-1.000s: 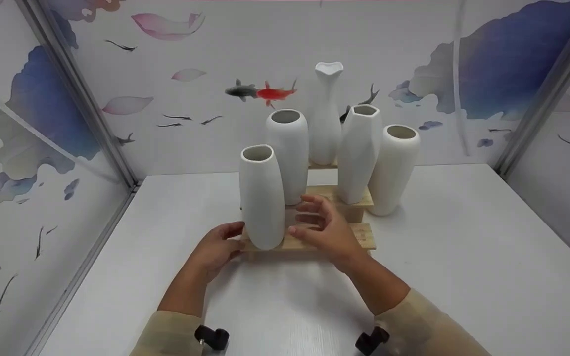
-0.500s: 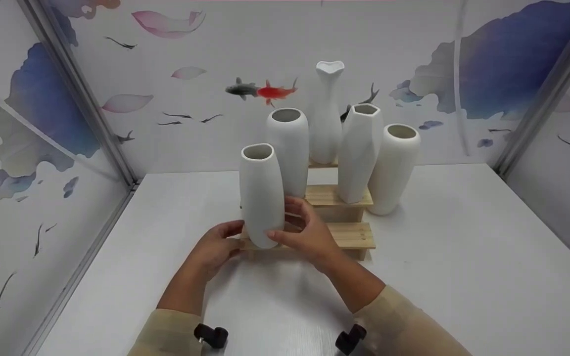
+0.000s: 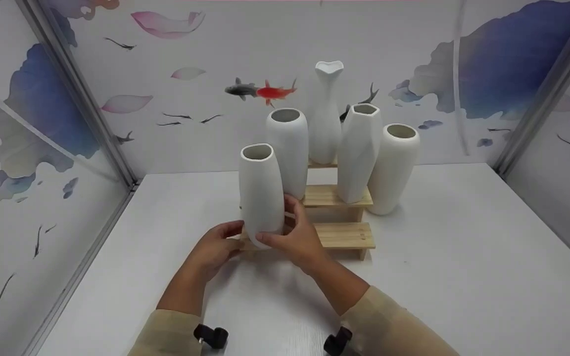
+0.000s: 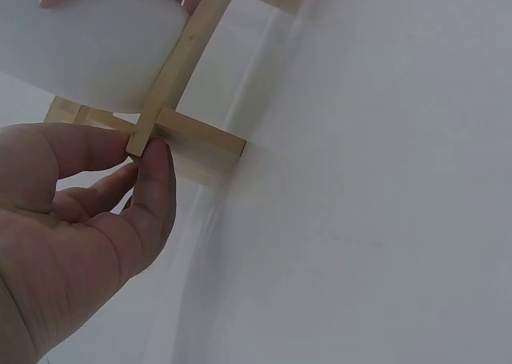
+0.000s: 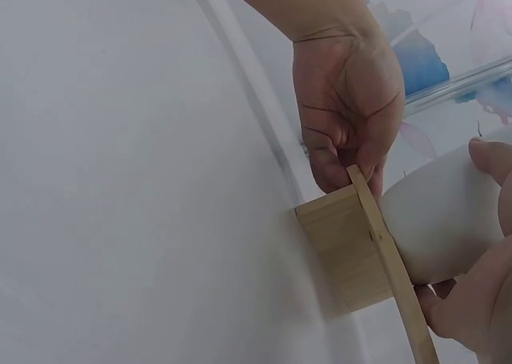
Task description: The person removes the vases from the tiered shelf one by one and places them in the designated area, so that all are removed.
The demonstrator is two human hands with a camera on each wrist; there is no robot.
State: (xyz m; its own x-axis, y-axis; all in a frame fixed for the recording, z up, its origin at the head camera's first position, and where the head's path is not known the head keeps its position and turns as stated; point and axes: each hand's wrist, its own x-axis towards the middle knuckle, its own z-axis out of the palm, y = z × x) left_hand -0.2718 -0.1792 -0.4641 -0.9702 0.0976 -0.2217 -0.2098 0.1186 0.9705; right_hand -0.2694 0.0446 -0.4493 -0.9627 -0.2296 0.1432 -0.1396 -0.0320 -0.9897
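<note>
A white vase (image 3: 261, 195) with a wavy oval mouth stands upright at the left end of the lowest step of a wooden stepped stand (image 3: 345, 235). My right hand (image 3: 296, 240) holds this vase low down, thumb across its front and fingers round its right side. My left hand (image 3: 214, 250) pinches the left end of that step between thumb and fingers, as the left wrist view shows at the plank end (image 4: 148, 136). In the right wrist view, the vase's lower body (image 5: 438, 220) rests against the plank, and the right hand (image 5: 484, 300) is partly out of frame.
A round-shouldered vase (image 3: 287, 148) and a faceted vase (image 3: 359, 153) stand on the middle step. A slender vase (image 3: 325, 118) with a flared mouth is on the top step. Another rounded vase (image 3: 395, 168) stands on the white table (image 3: 463, 257) at the right. Printed walls enclose the table.
My right hand has moved left from beside the front vase and taken hold of its lower part. The left hand stays on the stand's end; the vases keep their places.
</note>
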